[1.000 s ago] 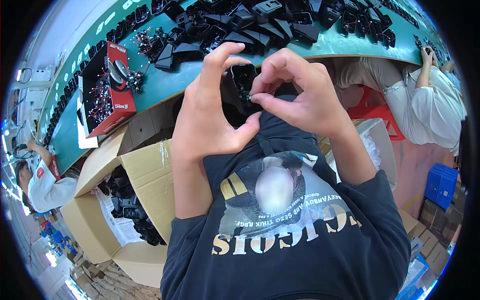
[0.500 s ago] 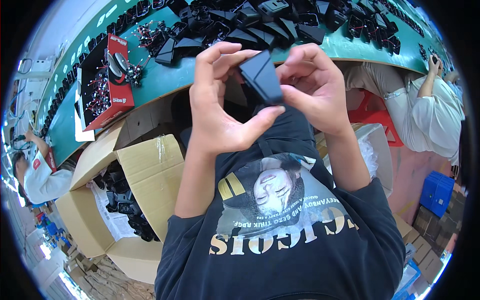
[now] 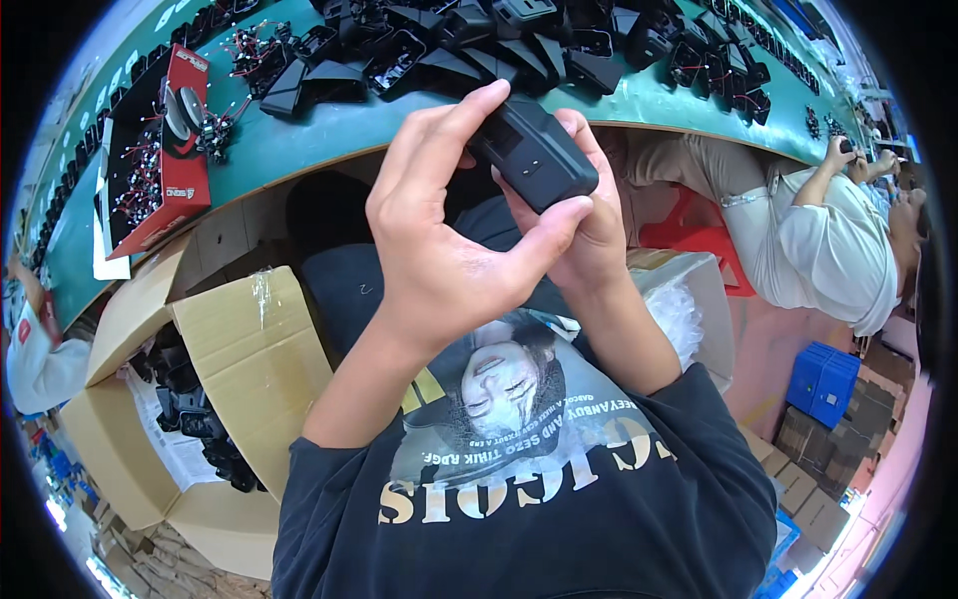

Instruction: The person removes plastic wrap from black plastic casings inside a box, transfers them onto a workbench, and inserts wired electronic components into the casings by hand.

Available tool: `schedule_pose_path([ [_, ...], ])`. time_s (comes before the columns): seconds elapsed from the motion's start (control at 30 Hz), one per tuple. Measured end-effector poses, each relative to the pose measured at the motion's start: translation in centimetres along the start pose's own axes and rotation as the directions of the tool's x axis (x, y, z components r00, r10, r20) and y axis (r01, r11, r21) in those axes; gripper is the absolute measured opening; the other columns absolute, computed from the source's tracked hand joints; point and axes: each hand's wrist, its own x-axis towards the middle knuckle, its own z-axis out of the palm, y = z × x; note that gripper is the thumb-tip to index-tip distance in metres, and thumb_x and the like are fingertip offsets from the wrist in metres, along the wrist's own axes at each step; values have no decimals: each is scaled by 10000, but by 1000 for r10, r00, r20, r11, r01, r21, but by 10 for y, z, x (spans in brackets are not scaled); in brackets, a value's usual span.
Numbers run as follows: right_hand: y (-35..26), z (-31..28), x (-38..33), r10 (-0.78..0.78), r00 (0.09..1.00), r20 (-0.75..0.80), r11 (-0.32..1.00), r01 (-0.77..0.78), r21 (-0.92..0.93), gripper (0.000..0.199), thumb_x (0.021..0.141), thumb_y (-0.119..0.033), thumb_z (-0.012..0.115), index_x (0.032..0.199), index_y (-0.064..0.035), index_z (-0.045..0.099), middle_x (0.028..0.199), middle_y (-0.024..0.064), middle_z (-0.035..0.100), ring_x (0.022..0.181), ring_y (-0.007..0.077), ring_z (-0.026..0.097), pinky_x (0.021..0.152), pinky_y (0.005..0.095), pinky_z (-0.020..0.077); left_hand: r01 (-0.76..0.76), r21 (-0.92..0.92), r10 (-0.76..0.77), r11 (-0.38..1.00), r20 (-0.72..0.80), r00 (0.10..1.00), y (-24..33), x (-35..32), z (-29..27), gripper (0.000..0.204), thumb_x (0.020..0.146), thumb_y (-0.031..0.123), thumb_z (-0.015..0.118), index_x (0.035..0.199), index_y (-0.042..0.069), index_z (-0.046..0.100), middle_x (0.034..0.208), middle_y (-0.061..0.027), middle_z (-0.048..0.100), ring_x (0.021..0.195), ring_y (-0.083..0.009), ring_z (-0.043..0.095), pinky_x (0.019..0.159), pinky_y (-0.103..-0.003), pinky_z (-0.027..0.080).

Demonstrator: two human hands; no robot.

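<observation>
A boxy black plastic housing [image 3: 539,155] is held up between both hands, above my lap and just short of the table edge. A recess and a small slot show on its upturned side. My left hand [image 3: 439,225] grips it with the index finger at its far corner and the thumb at its near end. From the right, my right hand [image 3: 591,225] closes around its side and underneath, where most of those fingers are hidden. More black housings [image 3: 439,70] lie heaped on the green table [image 3: 299,150] beyond my hands.
A red box [image 3: 185,190] of small wired parts stands at the table's left. Left of me, an open carton [image 3: 249,339] contains black parts. On my right are a carton with clear plastic [image 3: 679,314], a red stool [image 3: 689,235], a seated person [image 3: 828,230] and blue crates [image 3: 823,384].
The housing has been turned, so its recessed side now shows instead of the smooth angled face. My right hand has shifted around and under it; the whole view has swung somewhat.
</observation>
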Motion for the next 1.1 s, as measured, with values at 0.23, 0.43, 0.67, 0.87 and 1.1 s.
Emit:
schedule_pose_path([
  [0.23, -10, -7, -7, -27, 997, -72, 996, 20, -83, 587, 781, -88, 769, 1275, -96, 452, 1151, 110, 656, 1081, 228, 665, 970, 306, 543, 122, -125, -114, 985, 71, 991, 6, 1, 6, 703, 714, 27, 820, 1363, -9, 554, 1220, -134, 600, 1049, -238, 618, 971, -322, 484],
  [0.43, -43, -33, -24, 65, 994, -85, 961, -85, -262, 502, 848, 3, 678, 1303, -73, 479, 1050, 88, 681, 956, 124, 629, 856, 239, 493, 177, -263, -116, 948, 232, 966, -17, -7, 19, 723, 705, 41, 832, 1367, 0, 545, 1276, -153, 590, 1087, -259, 619, 967, -344, 497],
  [0.67, -69, -58, -41, 27, 991, -133, 967, -60, -247, 497, 819, 26, 675, 1280, -52, 505, 1018, 79, 697, 871, 101, 618, 827, 220, 472, -47, -129, 93, 991, 385, 918, -23, 13, 53, 730, 701, 82, 846, 1361, 8, 542, 1290, -146, 596, 1134, -278, 602, 977, -371, 495],
  [0.87, -144, -116, 1, -408, 861, -304, 409, -125, -904, 452, 807, -40, 708, 1223, -51, 532, 945, 96, 714, 793, 157, 657, 700, 272, 508, -354, 233, 266, 906, 337, 903, -49, 67, 109, 491, 759, 86, 732, 1227, 17, 599, 1213, -143, 611, 1089, -337, 569, 989, -423, 445],
  [1.1, -137, -135, 50, -429, 901, -71, -164, -155, -974, 432, 787, -79, 731, 1176, -40, 545, 897, 88, 711, 741, 223, 671, 663, 322, 521, -597, 597, 404, 535, 440, 802, -87, 160, 187, 331, 772, 54, 707, 1096, 20, 651, 1170, -126, 630, 1057, -329, 559, 953, -405, 465],
])
